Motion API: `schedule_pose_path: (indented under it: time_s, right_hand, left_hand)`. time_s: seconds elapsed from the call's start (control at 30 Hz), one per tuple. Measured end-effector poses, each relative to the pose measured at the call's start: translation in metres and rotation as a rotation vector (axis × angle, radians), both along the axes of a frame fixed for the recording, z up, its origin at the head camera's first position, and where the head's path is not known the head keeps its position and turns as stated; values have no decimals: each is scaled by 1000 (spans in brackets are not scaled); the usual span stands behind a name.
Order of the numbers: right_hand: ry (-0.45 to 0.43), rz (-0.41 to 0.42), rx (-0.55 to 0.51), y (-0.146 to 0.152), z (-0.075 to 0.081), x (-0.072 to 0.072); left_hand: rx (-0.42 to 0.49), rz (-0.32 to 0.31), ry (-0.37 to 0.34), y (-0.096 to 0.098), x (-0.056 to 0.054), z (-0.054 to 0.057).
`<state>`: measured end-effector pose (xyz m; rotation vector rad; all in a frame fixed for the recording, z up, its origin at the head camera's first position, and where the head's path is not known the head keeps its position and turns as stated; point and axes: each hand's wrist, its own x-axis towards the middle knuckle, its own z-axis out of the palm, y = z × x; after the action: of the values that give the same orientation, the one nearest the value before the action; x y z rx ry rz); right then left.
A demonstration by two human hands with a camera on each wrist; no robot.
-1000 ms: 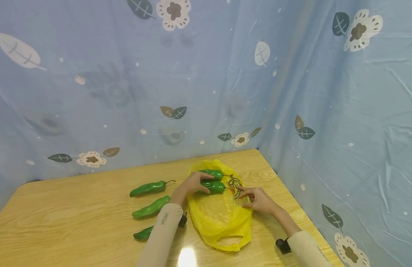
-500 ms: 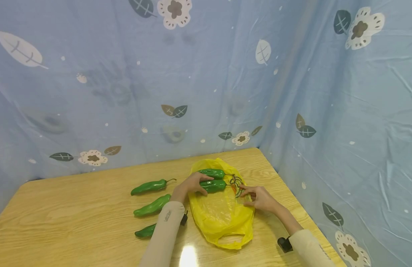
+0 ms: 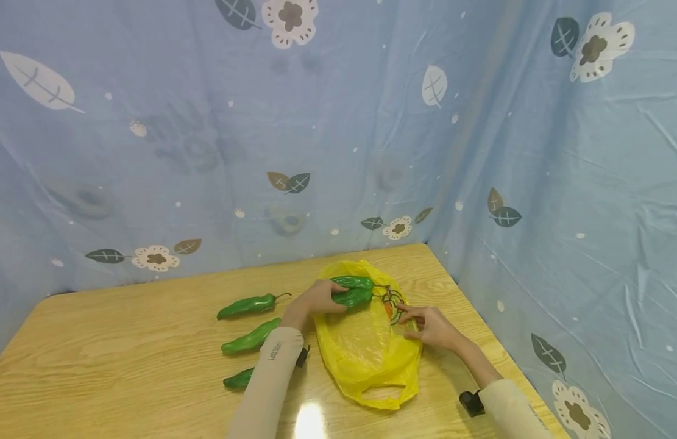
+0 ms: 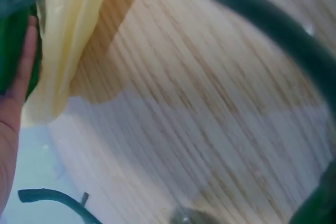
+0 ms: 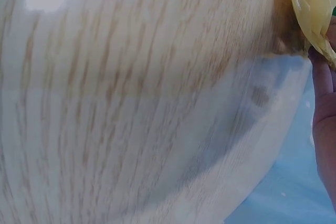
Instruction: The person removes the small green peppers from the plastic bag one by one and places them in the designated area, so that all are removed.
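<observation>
A yellow plastic bag [image 3: 365, 366] lies flat on the table, a printed pattern showing at its right side. Two green chili peppers rest on it side by side, stems to the right. My left hand [image 3: 316, 299] holds the nearer pepper [image 3: 357, 297], thumb on the near side and fingers over the far side, against the farther pepper [image 3: 357, 282]. In the left wrist view, a finger lies along green pepper skin [image 4: 11, 51]. My right hand [image 3: 434, 327] pinches the bag's right edge; its fingers touch the yellow film [image 5: 312, 9] in the right wrist view.
Left of the bag, three more green peppers lie in a column: a far one [image 3: 247, 306], a middle one [image 3: 252, 339] and a near one [image 3: 239, 378] partly behind the left sleeve. A blue patterned curtain [image 3: 316, 134] borders the wooden table [image 3: 124, 353] behind and right.
The pepper under my left hand has shifted away from me, up against the farther pepper. My right hand stays at the bag's edge.
</observation>
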<state>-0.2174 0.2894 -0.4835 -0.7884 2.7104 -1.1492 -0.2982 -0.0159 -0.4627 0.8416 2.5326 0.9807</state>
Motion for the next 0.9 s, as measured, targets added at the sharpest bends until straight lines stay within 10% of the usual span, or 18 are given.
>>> schedule_pose_path:
  time_s: [0.43,0.9]
  right_hand:
    - [7,-14,18,1,1,1]
    - [3,-30,29,0,2,-2]
  left_hand:
    - [131,-21,212,2,14,40]
    - [274,98,193,-14,95,55]
